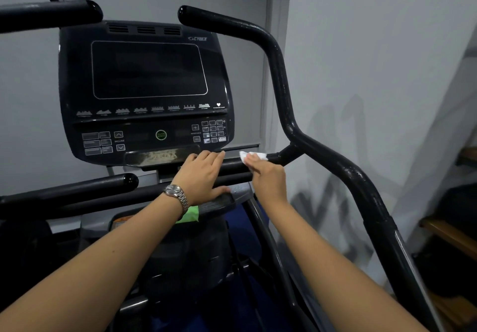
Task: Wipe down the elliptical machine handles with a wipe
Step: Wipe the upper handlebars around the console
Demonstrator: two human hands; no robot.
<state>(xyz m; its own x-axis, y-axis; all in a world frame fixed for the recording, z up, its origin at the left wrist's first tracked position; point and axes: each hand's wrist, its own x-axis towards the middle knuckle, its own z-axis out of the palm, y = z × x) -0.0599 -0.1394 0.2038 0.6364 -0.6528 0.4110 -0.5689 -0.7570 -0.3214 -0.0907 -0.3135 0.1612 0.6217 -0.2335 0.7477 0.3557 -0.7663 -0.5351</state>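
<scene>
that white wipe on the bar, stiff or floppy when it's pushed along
Probably floppy: the wipe looks crumpled and bunched beyond the right hand holding it on the crossbar. Likely very light, since it looks thin. Pushed, it may bunch up rather than slide flat.

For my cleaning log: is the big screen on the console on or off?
Off, as far as the picture shows: the screen is dark all over, with no figures or glow.
</scene>
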